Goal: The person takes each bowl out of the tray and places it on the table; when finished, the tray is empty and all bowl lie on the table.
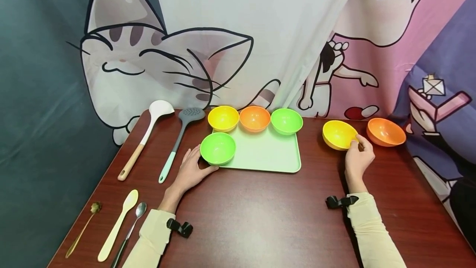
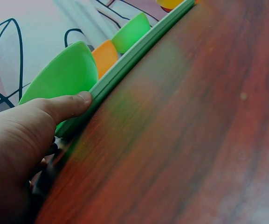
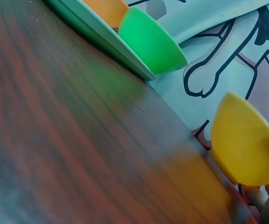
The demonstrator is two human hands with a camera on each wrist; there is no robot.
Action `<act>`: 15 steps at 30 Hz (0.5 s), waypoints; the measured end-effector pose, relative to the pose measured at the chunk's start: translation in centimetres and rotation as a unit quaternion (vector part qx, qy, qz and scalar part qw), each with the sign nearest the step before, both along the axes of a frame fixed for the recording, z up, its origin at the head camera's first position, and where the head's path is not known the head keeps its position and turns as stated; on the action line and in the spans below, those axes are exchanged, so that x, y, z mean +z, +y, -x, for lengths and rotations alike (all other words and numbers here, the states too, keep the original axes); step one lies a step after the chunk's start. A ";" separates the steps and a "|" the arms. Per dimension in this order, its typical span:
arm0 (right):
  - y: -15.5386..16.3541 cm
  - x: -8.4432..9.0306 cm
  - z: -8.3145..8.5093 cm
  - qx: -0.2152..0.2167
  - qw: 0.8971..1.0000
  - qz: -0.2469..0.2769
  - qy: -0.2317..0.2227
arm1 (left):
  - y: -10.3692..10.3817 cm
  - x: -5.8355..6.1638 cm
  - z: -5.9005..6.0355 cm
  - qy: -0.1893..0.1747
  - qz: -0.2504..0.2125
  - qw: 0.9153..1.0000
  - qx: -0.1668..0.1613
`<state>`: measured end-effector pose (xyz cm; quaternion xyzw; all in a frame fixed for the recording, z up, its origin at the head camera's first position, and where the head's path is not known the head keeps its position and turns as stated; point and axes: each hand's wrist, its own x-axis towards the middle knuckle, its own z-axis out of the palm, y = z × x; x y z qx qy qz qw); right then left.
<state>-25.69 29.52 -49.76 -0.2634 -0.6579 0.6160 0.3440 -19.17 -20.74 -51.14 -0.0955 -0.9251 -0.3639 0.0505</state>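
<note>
In the head view my left hand (image 1: 191, 171) is at the front left corner of a pale green tray (image 1: 267, 152). It grips the corner, with the thumb along the front edge and the other fingers around the left side, partly hidden. Right beside those fingers a green bowl (image 1: 217, 149) sits over that corner. My right hand (image 1: 358, 158) pinches a yellow bowl (image 1: 338, 135) by the near right side of its rim. Just right of that hand stands an orange bowl (image 1: 386, 132). In the right wrist view the yellow bowl (image 3: 244, 144) is at the lower right, fingers mostly out of frame.
Along the tray's back edge sit another yellow bowl (image 1: 223, 119), another orange bowl (image 1: 255, 119) and another green bowl (image 1: 286, 121). Left lie a white ladle (image 1: 148, 131), a grey slotted turner (image 1: 182, 129) and several spoons, one cream-coloured (image 1: 120, 222). A printed curtain (image 1: 238, 7) hangs behind the table.
</note>
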 end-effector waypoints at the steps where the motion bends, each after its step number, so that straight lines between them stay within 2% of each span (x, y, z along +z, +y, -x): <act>1: 0.1 0.0 0.0 -0.004 1.000 -0.011 -0.004 | 0.1 0.0 0.0 -0.002 -0.001 1.000 0.000; 3: 0.3 -0.1 0.1 -0.008 1.000 -0.023 -0.008 | 0.2 0.0 0.0 -0.005 -0.001 1.000 0.000; 7: 0.5 0.1 0.3 -0.015 1.000 -0.010 -0.011 | 0.2 0.0 0.0 -0.006 0.001 1.000 0.001; 15: 0.8 0.2 1.1 -0.021 0.999 0.039 -0.011 | 0.2 0.1 -0.1 -0.001 -0.003 1.000 0.002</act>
